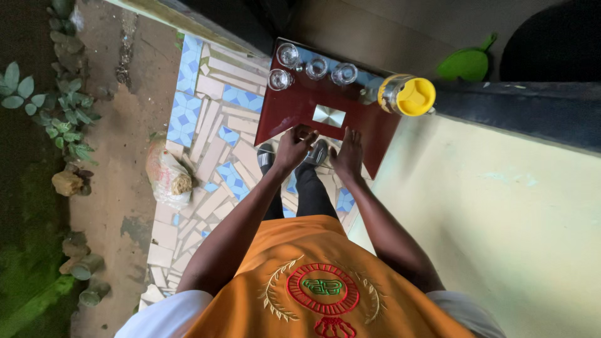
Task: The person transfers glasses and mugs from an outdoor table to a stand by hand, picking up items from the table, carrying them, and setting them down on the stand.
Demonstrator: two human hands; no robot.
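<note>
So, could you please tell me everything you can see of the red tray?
The tray is dark red, glossy and rectangular, with a silvery square at its middle. Four clear glasses stand along its far edge, and a yellow-lidded jar sits at one far corner. The left hand and right hand grip its near edge, above a tiled floor.

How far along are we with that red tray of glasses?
Done: four glasses and a yellow-lidded jar sit at the red tray's far end. In hand: left hand and right hand grip its near edge. Left: the tray's destination isn't visible.
</note>
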